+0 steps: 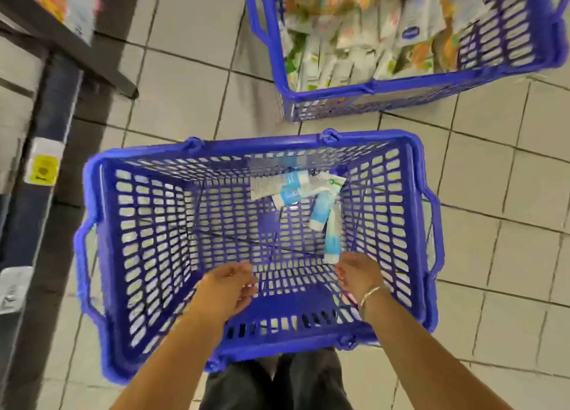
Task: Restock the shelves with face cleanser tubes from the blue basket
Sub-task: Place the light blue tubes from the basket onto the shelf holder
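Observation:
A blue plastic basket (pixel 101 255) stands on the tiled floor right below me. Several white and light-blue face cleanser tubes (pixel 320 207) lie in its far right corner. Both hands reach down inside the basket. My left hand (pixel 226 286) hangs over the basket's near middle with loosely curled fingers and holds nothing. My right hand (pixel 359 274) is just short of the nearest tube (pixel 332 243), fingers relaxed, not touching it as far as I can tell. The picture is motion-blurred.
A second blue basket (pixel 370 88), full of white and green packets, stands on the floor at the upper right. Dark shelving (pixel 55 107) with price tags runs along the left edge, and boxed goods sit on a shelf at the top left.

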`<state>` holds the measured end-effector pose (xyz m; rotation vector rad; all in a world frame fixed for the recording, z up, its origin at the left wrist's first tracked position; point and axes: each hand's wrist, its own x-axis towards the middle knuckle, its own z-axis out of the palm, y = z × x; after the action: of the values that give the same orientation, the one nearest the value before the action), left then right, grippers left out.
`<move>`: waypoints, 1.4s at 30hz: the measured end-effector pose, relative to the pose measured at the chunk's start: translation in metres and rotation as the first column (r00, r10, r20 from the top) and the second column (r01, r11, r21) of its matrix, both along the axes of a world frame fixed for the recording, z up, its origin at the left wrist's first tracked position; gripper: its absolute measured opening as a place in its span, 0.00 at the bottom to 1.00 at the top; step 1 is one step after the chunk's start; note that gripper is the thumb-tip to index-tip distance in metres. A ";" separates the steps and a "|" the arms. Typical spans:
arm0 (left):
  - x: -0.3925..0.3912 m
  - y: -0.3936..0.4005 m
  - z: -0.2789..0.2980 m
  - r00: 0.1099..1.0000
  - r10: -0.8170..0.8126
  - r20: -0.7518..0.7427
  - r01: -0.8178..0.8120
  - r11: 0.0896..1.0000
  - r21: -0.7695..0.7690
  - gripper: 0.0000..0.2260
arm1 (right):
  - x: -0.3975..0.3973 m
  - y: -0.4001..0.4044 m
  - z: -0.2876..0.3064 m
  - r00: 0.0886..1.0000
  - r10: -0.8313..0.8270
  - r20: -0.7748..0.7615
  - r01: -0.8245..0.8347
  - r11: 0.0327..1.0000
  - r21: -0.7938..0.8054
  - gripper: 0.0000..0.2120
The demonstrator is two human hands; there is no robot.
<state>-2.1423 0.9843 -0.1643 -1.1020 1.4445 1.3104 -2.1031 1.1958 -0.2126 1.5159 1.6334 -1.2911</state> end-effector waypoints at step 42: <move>-0.102 0.143 -0.267 0.723 0.674 0.151 -0.690 0.704 0.167 0.11 | 0.005 0.024 -0.219 0.958 -0.260 -0.119 0.252 0.964 -0.080 0.12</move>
<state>-2.2439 1.1276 -0.4311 -1.6045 0.8017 1.8556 -2.0984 1.2203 -0.4320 1.6778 1.4926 -1.5942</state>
